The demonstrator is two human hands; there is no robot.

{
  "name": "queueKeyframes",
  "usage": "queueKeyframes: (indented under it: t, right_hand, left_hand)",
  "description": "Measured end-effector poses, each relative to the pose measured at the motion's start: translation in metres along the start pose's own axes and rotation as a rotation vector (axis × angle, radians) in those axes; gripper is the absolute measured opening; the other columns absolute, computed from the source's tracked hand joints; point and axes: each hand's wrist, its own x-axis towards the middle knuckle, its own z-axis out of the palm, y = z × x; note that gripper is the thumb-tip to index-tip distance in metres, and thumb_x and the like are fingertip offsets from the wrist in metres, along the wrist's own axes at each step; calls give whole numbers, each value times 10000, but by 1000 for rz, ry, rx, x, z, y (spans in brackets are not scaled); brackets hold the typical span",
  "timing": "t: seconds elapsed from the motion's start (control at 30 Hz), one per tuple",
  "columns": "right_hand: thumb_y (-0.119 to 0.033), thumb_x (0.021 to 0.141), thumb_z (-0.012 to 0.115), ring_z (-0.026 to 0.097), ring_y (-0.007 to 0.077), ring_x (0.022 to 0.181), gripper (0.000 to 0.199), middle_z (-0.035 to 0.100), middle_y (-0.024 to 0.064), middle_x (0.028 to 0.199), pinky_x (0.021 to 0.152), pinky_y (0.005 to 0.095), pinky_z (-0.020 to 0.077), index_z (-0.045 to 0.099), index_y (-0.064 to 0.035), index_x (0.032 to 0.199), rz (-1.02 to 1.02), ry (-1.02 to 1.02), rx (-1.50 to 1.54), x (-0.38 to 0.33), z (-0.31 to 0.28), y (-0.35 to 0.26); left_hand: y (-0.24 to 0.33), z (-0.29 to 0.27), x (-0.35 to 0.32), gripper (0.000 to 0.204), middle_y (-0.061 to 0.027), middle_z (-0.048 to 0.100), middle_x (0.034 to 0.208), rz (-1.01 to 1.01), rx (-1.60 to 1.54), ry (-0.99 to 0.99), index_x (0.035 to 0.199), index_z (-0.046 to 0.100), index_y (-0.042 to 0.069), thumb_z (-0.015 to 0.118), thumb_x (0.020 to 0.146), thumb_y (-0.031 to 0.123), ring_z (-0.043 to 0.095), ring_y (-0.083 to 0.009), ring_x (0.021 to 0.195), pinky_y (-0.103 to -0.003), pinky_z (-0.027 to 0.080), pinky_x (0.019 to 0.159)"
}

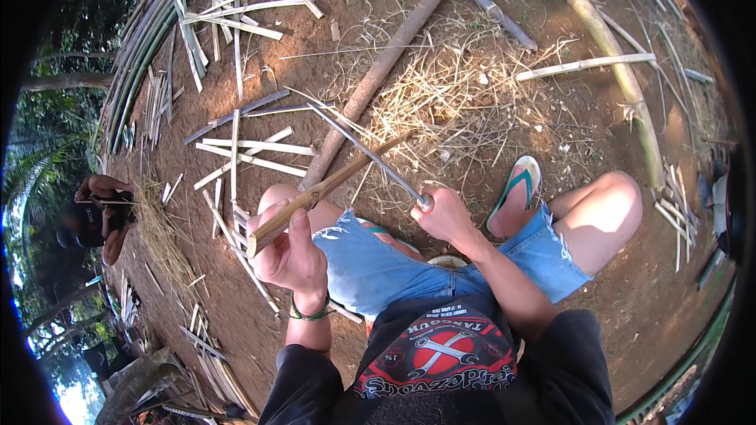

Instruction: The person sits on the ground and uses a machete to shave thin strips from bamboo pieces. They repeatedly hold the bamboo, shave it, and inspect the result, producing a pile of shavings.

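My left hand [293, 258] is closed round the near end of a brown split bamboo strip [335, 182], thumb along its side. The strip slants up and away to the right. A green cord circles that wrist. In my right hand [446, 217] is a knife [384, 167] with a long, narrow grey blade; the fingers hide most of its handle. Its blade points far left and crosses over the strip near the strip's far end. Whether the edge touches the strip I cannot tell.
Thin shavings [457, 98] lie heaped on the earth ahead, beside a long brown pole [386, 63]. Pale split strips [260, 159] lie scattered to the left. A thick bamboo pole [622, 71] lies far right. Another person [102, 216] sits at far left. My sandalled foot [516, 193] rests near the shavings.
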Motion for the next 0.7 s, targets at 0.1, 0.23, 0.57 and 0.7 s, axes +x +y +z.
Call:
queueKeyframes:
  t: [0.1, 0.23, 0.57, 0.7]
  right_hand:
    - [-235, 752, 684, 676, 432, 788, 281, 674, 251, 763, 731, 476, 546, 704, 20, 867, 101, -17, -142, 22, 13, 75]
    - [-244, 753, 699, 680, 437, 826, 303, 681, 267, 801, 752, 468, 553, 703, 39, 863, 240, -40, -200, 25, 21, 89]
    - [-183, 749, 686, 607, 442, 649, 205, 595, 227, 652, 610, 469, 477, 649, 12, 800, -161, 2, 42, -23, -24, -40]
    - [-225, 754, 702, 664, 432, 760, 250, 665, 241, 734, 701, 477, 537, 679, 12, 828, 17, -22, -87, -1, -12, 9]
  left_hand:
    - [5, 4, 3, 191, -122, 668, 995, -18, -25, -34, 1093, 632, -78, 670, 909, -46, 664, -193, 891, -320, 544, 819]
    - [8, -2, -2, 162, -123, 679, 1004, -4, 52, -75, 1083, 625, -73, 654, 930, -28, 666, -193, 908, -330, 542, 851]
    - [1, -8, 5, 198, -112, 674, 967, 70, 56, -150, 1062, 650, -66, 707, 875, -38, 660, -190, 879, -308, 543, 777]
    - [-3, -6, 1, 214, -118, 669, 961, 81, 4, -158, 1072, 654, -67, 712, 866, -48, 660, -184, 846, -303, 545, 757]
